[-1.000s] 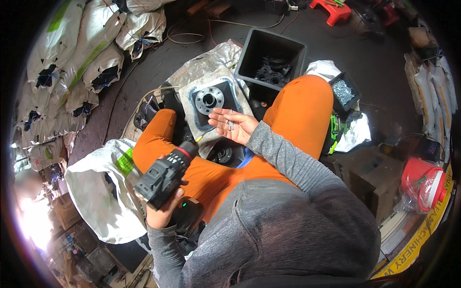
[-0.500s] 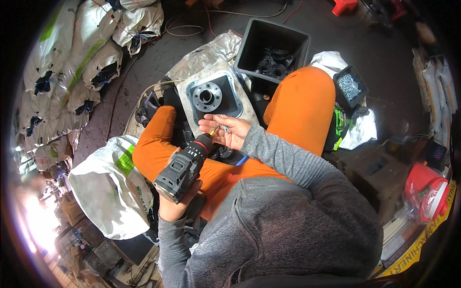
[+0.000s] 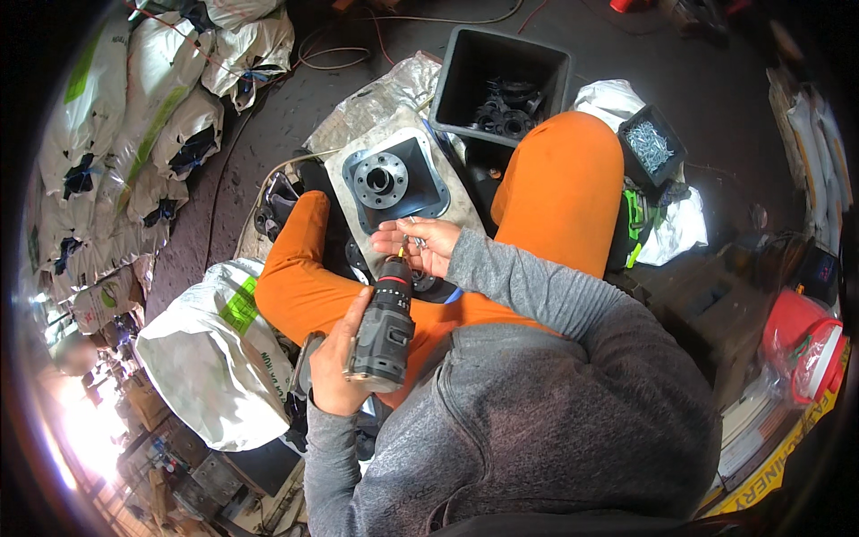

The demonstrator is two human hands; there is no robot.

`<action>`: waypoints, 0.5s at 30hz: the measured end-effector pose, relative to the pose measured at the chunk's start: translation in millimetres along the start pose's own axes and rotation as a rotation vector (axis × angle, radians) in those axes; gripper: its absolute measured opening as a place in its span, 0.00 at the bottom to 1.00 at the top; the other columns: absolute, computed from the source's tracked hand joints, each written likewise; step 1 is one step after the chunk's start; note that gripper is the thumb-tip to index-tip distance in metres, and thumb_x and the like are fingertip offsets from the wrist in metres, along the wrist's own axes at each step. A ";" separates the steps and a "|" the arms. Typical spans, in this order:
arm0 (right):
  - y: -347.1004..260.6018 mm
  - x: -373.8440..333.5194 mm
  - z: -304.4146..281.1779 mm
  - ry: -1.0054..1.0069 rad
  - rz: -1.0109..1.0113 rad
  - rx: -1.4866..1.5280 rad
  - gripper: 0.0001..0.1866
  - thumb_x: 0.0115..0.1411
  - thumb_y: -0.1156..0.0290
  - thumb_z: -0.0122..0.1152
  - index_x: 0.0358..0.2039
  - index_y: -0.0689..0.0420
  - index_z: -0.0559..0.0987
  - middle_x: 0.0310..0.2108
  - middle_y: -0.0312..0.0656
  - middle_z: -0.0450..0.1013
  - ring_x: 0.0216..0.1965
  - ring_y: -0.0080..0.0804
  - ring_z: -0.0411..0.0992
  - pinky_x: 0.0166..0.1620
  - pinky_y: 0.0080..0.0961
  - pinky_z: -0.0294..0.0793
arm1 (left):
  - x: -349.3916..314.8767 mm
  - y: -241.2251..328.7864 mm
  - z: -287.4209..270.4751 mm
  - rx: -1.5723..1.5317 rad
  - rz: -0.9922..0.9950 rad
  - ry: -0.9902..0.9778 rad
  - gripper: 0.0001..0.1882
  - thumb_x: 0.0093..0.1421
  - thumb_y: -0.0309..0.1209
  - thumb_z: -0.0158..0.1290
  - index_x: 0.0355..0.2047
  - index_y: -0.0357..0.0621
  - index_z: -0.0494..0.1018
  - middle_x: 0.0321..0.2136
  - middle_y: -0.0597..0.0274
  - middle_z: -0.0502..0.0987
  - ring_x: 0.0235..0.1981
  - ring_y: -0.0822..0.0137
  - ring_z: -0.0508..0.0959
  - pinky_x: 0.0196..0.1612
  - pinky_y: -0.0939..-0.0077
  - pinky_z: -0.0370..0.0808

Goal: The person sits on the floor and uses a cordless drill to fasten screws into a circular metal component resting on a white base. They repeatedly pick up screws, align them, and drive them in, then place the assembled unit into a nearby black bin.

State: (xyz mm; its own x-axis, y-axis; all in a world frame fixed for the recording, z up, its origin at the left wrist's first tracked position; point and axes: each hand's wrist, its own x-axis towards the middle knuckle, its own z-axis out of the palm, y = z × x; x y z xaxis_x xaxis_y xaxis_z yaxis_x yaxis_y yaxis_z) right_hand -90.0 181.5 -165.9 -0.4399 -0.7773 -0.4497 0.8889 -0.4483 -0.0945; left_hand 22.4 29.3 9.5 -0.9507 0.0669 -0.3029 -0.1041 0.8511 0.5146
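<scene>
In my left hand (image 3: 335, 369) is a cordless drill (image 3: 385, 333), its fingers wrapped round it. The drill's yellow-marked bit (image 3: 402, 251) points away from me, its tip close to my right palm. My right hand (image 3: 433, 243) is turned palm up with fingers stretched out, and a few small silver screws (image 3: 416, 240) lie in it. Just beyond the fingers is a black, square-flanged housing (image 3: 429, 190) with a round metal hub (image 3: 382, 181) pierced by several holes. It rests on a pale, worn board (image 3: 350, 147).
Beyond my right knee stands a deep black bin (image 3: 441, 106) holding dark round parts. A small black tray (image 3: 663, 179) of silver screws is at the right. White sacks (image 3: 116, 134) are piled far left, another white bag (image 3: 210, 371) by my left leg. A hose (image 3: 340, 63) crosses the floor.
My left hand has swung the drill to the right and more upright, pointing straighter away from me. My right hand stays nearly in place with the screws.
</scene>
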 end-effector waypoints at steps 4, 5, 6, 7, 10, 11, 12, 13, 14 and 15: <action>-3.3 2.3 -5.9 -0.028 0.007 -0.004 0.20 0.69 0.64 0.41 0.56 0.62 0.65 0.52 0.48 0.70 0.52 0.36 0.72 0.48 0.31 0.77 | 4.0 -14.0 6.5 -0.053 0.083 0.069 0.39 0.45 0.30 0.65 0.59 0.49 0.64 0.45 0.53 0.76 0.42 0.59 0.80 0.45 0.70 0.77; -4.9 2.7 -7.1 -0.065 -0.040 -0.030 0.20 0.69 0.64 0.42 0.56 0.62 0.65 0.51 0.48 0.71 0.52 0.36 0.71 0.48 0.31 0.77 | 5.5 -19.4 6.0 -0.046 0.138 0.074 0.38 0.45 0.30 0.65 0.58 0.45 0.65 0.49 0.51 0.73 0.44 0.59 0.79 0.48 0.70 0.75; -6.8 3.5 -8.1 -0.070 -0.071 -0.067 0.20 0.69 0.63 0.42 0.57 0.61 0.64 0.51 0.47 0.71 0.52 0.36 0.71 0.48 0.31 0.77 | 6.4 -24.3 5.2 -0.179 0.091 0.069 0.37 0.45 0.30 0.66 0.57 0.42 0.66 0.53 0.49 0.70 0.47 0.60 0.77 0.50 0.69 0.73; -8.4 4.0 -9.2 -0.075 -0.101 -0.101 0.21 0.69 0.63 0.43 0.57 0.61 0.64 0.51 0.47 0.71 0.52 0.36 0.71 0.48 0.31 0.77 | 4.3 -27.6 3.5 -0.296 0.015 0.068 0.36 0.45 0.29 0.66 0.56 0.40 0.66 0.55 0.49 0.69 0.49 0.59 0.76 0.52 0.68 0.72; -13.5 8.1 -14.1 0.060 -0.274 -0.295 0.19 0.68 0.63 0.47 0.55 0.59 0.68 0.49 0.44 0.72 0.51 0.33 0.72 0.46 0.28 0.78 | 0.1 -34.7 -3.9 -0.490 -0.089 0.081 0.36 0.49 0.21 0.59 0.59 0.41 0.61 0.45 0.56 0.74 0.41 0.66 0.76 0.45 0.72 0.73; -13.9 10.0 -16.0 0.052 -0.341 -0.302 0.18 0.67 0.61 0.49 0.50 0.59 0.73 0.41 0.39 0.74 0.42 0.27 0.75 0.43 0.27 0.79 | -3.9 -34.5 -7.0 -0.611 -0.213 0.078 0.33 0.48 0.23 0.61 0.56 0.38 0.65 0.49 0.53 0.72 0.47 0.63 0.74 0.52 0.69 0.69; -16.8 12.7 -18.7 0.140 -0.327 -0.285 0.17 0.66 0.60 0.50 0.48 0.59 0.75 0.37 0.37 0.73 0.38 0.25 0.74 0.41 0.26 0.79 | -2.3 -36.3 -10.0 -0.671 -0.184 0.087 0.32 0.48 0.23 0.62 0.54 0.37 0.66 0.48 0.54 0.73 0.46 0.62 0.75 0.52 0.68 0.69; -20.7 16.2 -21.7 0.212 -0.323 -0.284 0.17 0.66 0.60 0.50 0.45 0.60 0.76 0.33 0.35 0.71 0.33 0.23 0.73 0.39 0.26 0.79 | -0.3 -37.6 -13.4 -0.562 -0.183 0.137 0.30 0.47 0.24 0.62 0.52 0.36 0.68 0.47 0.54 0.74 0.46 0.62 0.75 0.53 0.68 0.69; -25.3 21.0 -24.4 0.282 -0.317 -0.284 0.17 0.66 0.60 0.51 0.43 0.60 0.77 0.29 0.33 0.70 0.29 0.20 0.72 0.37 0.25 0.79 | 3.0 -39.3 -16.6 -0.536 -0.169 0.166 0.28 0.47 0.24 0.63 0.50 0.35 0.70 0.46 0.54 0.75 0.45 0.62 0.76 0.54 0.67 0.69; -28.7 26.9 -26.4 0.380 -0.421 -0.241 0.17 0.65 0.58 0.51 0.37 0.60 0.79 0.22 0.28 0.63 0.21 0.16 0.64 0.30 0.22 0.76 | 9.1 -42.0 -20.1 -0.508 -0.148 0.184 0.28 0.47 0.24 0.63 0.50 0.35 0.70 0.44 0.55 0.75 0.43 0.62 0.76 0.52 0.68 0.70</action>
State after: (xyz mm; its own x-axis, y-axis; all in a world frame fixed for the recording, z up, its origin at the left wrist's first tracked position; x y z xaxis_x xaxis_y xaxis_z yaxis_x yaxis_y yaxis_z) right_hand -123.9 185.1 -198.7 -0.7228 -0.3235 -0.6107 0.6719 -0.5358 -0.5113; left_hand 12.3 -16.3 1.3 -0.9457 -0.1655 -0.2796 -0.3249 0.4834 0.8128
